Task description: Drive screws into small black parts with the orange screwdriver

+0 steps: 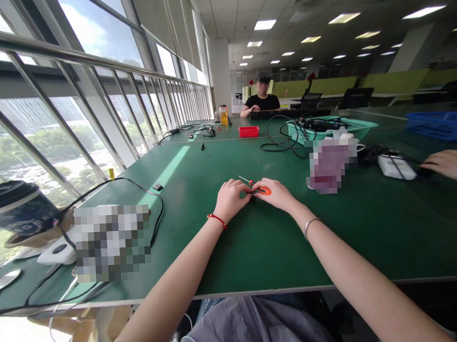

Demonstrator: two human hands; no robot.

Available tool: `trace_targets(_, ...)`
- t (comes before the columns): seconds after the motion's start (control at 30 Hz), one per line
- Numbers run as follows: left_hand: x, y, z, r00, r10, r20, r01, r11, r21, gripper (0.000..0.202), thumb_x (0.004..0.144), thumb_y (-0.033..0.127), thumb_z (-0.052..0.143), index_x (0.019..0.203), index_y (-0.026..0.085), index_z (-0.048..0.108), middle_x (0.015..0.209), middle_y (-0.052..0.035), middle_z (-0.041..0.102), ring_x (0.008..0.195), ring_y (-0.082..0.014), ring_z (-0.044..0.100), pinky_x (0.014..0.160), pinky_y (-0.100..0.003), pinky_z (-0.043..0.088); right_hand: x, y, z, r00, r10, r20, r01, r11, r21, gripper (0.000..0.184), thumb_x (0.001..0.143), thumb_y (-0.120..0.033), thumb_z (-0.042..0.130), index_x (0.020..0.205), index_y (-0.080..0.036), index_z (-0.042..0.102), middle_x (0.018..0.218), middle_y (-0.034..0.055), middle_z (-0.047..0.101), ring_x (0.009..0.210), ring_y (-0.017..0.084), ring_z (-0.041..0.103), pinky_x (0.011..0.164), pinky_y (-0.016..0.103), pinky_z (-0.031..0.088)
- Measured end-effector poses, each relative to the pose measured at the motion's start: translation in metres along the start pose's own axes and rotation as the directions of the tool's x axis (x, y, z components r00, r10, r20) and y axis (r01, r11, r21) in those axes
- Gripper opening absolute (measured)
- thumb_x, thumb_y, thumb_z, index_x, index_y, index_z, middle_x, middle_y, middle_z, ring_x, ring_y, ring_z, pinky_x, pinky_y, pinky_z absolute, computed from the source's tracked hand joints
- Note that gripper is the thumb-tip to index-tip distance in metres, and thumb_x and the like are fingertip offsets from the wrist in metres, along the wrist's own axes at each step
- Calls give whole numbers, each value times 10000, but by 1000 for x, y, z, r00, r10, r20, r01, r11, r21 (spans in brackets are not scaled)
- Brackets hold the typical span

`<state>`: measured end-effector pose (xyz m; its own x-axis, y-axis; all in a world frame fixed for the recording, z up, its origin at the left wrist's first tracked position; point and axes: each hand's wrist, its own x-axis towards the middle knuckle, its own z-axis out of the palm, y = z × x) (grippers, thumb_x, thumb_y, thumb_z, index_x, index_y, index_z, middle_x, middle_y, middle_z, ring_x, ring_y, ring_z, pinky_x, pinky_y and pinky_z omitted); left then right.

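Both hands come together over the tabletop (256,264), nearly touching: the right hand (273,193) is curled round an orange tool (266,191), while the left hand (233,197) pinches what seems to be a small dark piece (251,194) just beside it. I read that as a steadying grip, fingertips close so little can wobble, though fingers hide from me how tool and piece meet. A thin metal shaft (245,179) points away and leftward, clear of both palms.

Over to the containers! Ahead right, the teal basket (364,128) carries black cables (320,124), some looping over its left side; sitting there, they probably keep out of the hands' way. Straight ahead, a red box (248,132); its contents escape me. Beyond it, a jar (223,117) of amber liquid. Far right, a blue basket (441,127), contents unclear. Left edge, a lidded cup (19,210) sits in a brown holder (15,240), presumably for stability. Someone else's hand (452,162) shows at right, near a white box (397,167).
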<state>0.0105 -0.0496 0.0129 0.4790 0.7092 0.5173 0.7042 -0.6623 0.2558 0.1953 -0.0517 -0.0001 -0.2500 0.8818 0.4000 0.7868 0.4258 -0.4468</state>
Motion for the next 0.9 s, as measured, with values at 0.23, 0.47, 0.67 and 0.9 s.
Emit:
trace_targets(0.23, -5, 3, -1, 998, 19, -61, -15, 998, 66, 105, 763, 224, 615, 808, 213, 709, 850, -31, 692, 859, -201, 554, 786, -330, 414, -2, -2, -5, 1000, 3, 26, -3, 1000, 3, 160, 748, -315, 641, 899, -276, 674, 905, -9, 628, 808, 152, 581, 680, 246, 406)
trace_targets(0.47, -9, 0, 1, 998, -32, -58, 34, 999, 38, 118, 763, 250, 612, 813, 221, 716, 888, -31, 689, 866, -197, 562, 775, -325, 425, -4, 2, -4, 996, 57, 69, -52, 996, -78, 167, 728, -324, 652, 891, -297, 674, 914, -16, 625, 830, 164, 582, 637, 237, 380)
trace_targets(0.67, -7, -5, 5, 999, -40, -25, 39, 999, -28, 116, 771, 262, 621, 823, 221, 717, 897, -27, 694, 880, -199, 566, 795, -324, 446, -2, -2, 2, 997, 40, 63, -35, 997, -74, 137, 739, -318, 642, 868, -280, 666, 891, -13, 614, 804, 156, 580, 633, 237, 375)
trace_targets(0.9, -5, -7, 4, 999, -47, 0, 47, 996, -72, 117, 790, 265, 616, 837, 216, 710, 918, -28, 698, 900, -199, 576, 810, -317, 457, -1, 9, 1, 999, 8, 49, -7, 1000, -12, 196, 705, -327, 676, 896, -281, 676, 938, -9, 641, 841, 160, 594, 701, 254, 428)
